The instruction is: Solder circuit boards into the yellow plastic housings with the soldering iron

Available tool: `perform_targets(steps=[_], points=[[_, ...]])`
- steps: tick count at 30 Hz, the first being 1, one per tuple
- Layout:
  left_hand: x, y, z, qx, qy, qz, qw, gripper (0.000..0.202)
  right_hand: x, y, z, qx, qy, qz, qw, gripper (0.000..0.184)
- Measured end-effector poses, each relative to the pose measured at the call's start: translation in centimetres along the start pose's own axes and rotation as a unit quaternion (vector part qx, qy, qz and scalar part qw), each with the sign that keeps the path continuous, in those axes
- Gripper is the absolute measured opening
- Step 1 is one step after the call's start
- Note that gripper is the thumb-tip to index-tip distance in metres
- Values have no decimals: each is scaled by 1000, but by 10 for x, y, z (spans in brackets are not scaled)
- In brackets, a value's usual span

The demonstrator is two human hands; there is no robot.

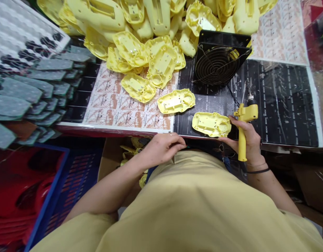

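Observation:
My right hand (pixel 249 140) is closed around a yellow soldering gun (pixel 242 136), whose metal tip points away from me. Thumb and forefinger of that hand also reach the right end of a yellow plastic shell (pixel 211 124) at the table's front edge. Over my lap, just below the edge, my left hand (pixel 166 145) is closed in a pinch; a tiny greenish tip shows by its fingers, too small to name. Another yellow shell (pixel 176 101) lies inner side up, left of and behind the first.
A black fan (pixel 220 57) stands behind the gun. Yellow shells (pixel 161 64) are heaped at the back. Grey-green boards (pixel 22 91) are stacked left, near a white tray (pixel 22 31) with black parts. Below left, a blue crate (pixel 50 196) stands beside red parts.

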State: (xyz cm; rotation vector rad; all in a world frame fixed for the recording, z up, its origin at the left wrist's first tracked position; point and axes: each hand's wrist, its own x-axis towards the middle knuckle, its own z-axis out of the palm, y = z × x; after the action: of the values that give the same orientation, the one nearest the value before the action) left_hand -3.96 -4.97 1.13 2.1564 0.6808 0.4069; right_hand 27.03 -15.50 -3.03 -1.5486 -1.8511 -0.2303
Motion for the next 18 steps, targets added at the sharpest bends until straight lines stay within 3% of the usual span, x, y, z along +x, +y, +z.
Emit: perform_targets(steps=[5,10,13,18], points=[[5,13,-45,10,64,-50,997,21,9,-15,3,39,10,-22,999,67],[15,21,-76,90,70,-70,991,26,18,-30,19,21,18,-38,999,67],[23,18,-80,124,44,-67,989,29,19,-33,23,29,14,-40,999,70],[36,9,-68,136,-12,-33,990,24,15,-31,10,63,14,-8,998,67]])
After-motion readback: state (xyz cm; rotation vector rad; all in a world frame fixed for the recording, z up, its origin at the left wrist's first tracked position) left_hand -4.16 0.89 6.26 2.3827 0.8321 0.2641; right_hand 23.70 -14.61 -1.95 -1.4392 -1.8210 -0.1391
